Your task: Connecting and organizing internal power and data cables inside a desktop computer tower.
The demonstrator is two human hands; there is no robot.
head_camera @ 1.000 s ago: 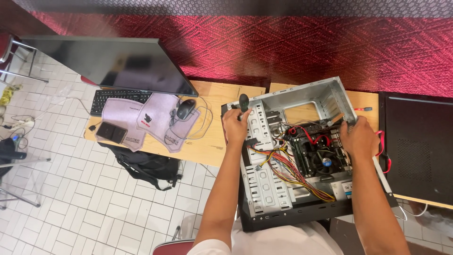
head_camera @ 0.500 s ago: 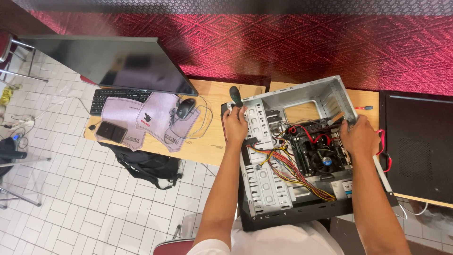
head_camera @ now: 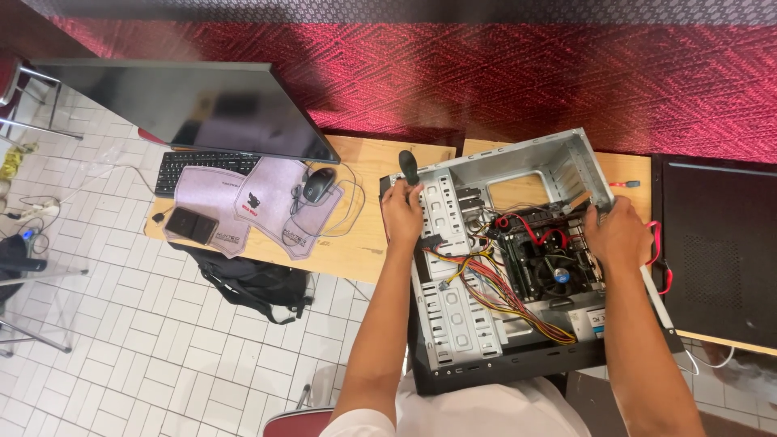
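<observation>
An open computer case (head_camera: 502,267), side panel off, lay on the wooden table (head_camera: 356,243) at centre right of the frame, its coloured wiring (head_camera: 486,283) and fan (head_camera: 558,271) exposed. The left hand (head_camera: 402,212) was closed around a black-handled screwdriver (head_camera: 409,167) at the case's left edge. The right hand (head_camera: 619,235) was curled over the right wall, gripping it. The case seemed to be steadied for work inside; firm bracing and careful tool placement would likely be called for. A mouse (head_camera: 319,184), keyboard (head_camera: 206,166) and monitor (head_camera: 186,109) were seen at upper left.
</observation>
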